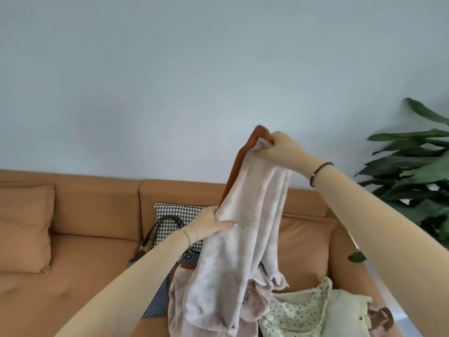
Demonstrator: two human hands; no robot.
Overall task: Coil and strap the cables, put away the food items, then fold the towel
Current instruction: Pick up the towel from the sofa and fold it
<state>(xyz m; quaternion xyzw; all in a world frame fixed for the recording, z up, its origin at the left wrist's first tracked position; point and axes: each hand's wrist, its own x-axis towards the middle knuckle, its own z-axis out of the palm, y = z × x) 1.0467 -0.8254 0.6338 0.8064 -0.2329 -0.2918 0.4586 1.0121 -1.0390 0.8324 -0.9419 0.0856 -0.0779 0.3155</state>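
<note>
Here, nearest me at six o'clock, I see a crumpled pale green dotted garment [301, 312] heaped on the tan sofa [80, 276], its ruffled edge touching the hanging end of the towel [245, 229]. The towel is pale lilac, soft and looped in texture, with a rust-orange side showing along its upper left edge. My left hand [213, 223], at about eight o'clock from the towel's middle, has thumb and fingers pinched on its left edge. My right hand [283, 148], at twelve o'clock, is clenched round the top corner, holding it up. Open seat lies to nine o'clock. Behind, a houndstooth bag [172, 215] leans on the backrest; broad glossy plant leaves [413, 166] crowd three o'clock.
</note>
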